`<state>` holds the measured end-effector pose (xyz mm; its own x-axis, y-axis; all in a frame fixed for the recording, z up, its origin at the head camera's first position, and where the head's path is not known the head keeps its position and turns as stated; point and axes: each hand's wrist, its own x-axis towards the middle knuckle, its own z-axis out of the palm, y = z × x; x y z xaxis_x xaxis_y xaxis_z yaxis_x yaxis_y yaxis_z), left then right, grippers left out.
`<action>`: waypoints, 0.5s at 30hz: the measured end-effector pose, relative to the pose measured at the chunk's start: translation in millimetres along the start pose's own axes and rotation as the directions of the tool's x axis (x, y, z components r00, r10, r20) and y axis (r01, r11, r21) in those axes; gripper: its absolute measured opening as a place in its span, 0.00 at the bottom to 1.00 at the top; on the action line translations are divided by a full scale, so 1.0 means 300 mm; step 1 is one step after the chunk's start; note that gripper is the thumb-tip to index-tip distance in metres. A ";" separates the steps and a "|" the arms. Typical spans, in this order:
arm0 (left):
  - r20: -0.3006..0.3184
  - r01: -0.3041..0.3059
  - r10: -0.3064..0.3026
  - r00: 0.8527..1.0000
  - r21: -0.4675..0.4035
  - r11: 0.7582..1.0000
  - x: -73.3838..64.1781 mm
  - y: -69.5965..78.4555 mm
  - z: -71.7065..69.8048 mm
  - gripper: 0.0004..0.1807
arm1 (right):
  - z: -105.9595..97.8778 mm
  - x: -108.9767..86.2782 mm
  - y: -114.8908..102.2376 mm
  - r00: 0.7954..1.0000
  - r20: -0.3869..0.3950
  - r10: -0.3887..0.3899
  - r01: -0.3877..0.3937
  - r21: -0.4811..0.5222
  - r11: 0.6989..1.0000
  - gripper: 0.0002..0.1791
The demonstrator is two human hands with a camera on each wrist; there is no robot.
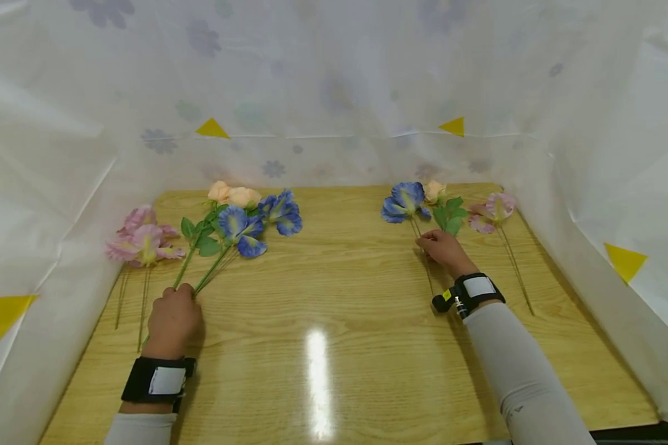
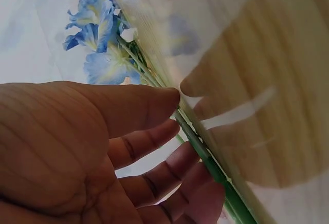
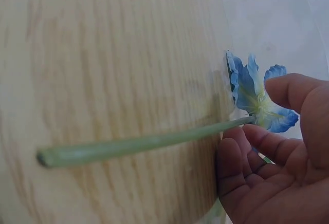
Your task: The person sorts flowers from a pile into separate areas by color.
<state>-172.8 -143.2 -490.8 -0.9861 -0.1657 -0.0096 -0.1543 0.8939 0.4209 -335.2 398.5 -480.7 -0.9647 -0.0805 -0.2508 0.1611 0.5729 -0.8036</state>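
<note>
At the left of the table, my left hand (image 1: 174, 318) holds green flower stems (image 1: 184, 269) between thumb and curled fingers. Blue artificial flowers (image 1: 235, 224) and peach roses (image 1: 244, 197) top this bunch, with green leaves (image 1: 208, 246) below the blooms. Over on the right, my right hand (image 1: 444, 249) touches the thin stem of a single blue flower (image 1: 405, 199). In the right wrist view that flower's stem (image 3: 139, 146) lies against the fingers (image 3: 264, 142), while the thumb stays apart from it. The stem's cut end points away from the palm.
Pink flowers (image 1: 147, 244) lie left of the bunch. Beyond my right hand are a peach rose (image 1: 434, 190) with leaves (image 1: 449, 215) and another pink flower (image 1: 500, 207). The wooden table (image 1: 339, 284) is enclosed by pale flower-patterned sheeting (image 1: 334, 74) with yellow markers.
</note>
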 end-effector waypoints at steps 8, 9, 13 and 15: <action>0.031 0.006 -0.007 0.999 0.034 0.999 0.003 -0.006 -0.004 0.11 | -0.003 0.000 0.009 1.000 -0.011 0.016 -0.015 0.064 0.998 0.24; 0.037 0.007 -0.008 0.999 0.036 0.999 0.004 -0.007 -0.005 0.11 | -0.002 0.000 0.009 1.000 -0.015 0.014 -0.013 0.063 0.998 0.24; 0.055 0.009 -0.011 0.998 0.038 0.999 0.009 -0.010 -0.009 0.12 | 0.003 -0.006 0.008 1.000 -0.023 0.000 0.001 0.053 0.999 0.25; 0.059 0.011 -0.013 0.998 0.040 0.999 0.010 -0.011 -0.011 0.11 | 0.004 -0.010 0.007 1.000 -0.024 0.000 0.001 0.043 0.999 0.26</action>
<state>-175.1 -147.8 -489.3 -0.9859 -0.1524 -0.0688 -0.1671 0.9080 0.3841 -331.8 398.9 -482.4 -0.9694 -0.0606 -0.2379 0.1692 0.5371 -0.8264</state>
